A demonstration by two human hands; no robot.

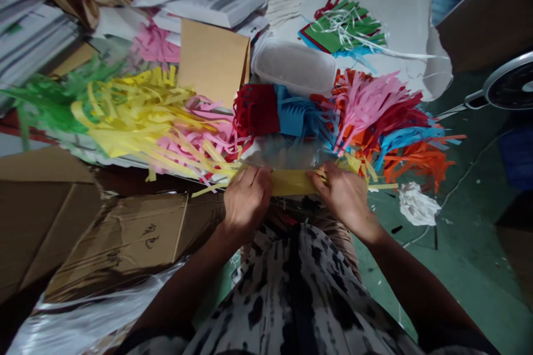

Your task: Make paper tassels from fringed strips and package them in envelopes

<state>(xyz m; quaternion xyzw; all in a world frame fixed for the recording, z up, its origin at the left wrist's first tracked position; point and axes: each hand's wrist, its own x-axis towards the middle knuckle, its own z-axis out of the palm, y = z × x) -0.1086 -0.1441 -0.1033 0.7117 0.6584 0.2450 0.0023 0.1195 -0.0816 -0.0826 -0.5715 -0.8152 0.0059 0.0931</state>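
Observation:
Stretched between both hands is a yellow fringed paper piece (291,182), its plain middle band showing and cut strips trailing out at either side. My left hand (249,194) is closed around its left part, and my right hand (343,194) pinches the right part. Just beyond the hands lie a red fringed piece (260,111) and a blue fringed piece (293,113). Yellow fringed paper (137,111) is heaped at the left, over pink strips (195,141). At the right, a pink fringed piece (370,100) rests on red, blue and orange fringe (416,161).
Green fringe (50,100) lies at the far left. Behind stand a clear plastic tub (293,66), a brown card box (214,61) and a tied green bundle (350,28). Cardboard boxes (137,233) sit at lower left. A fan (512,83) stands at right, near crumpled white material (418,203).

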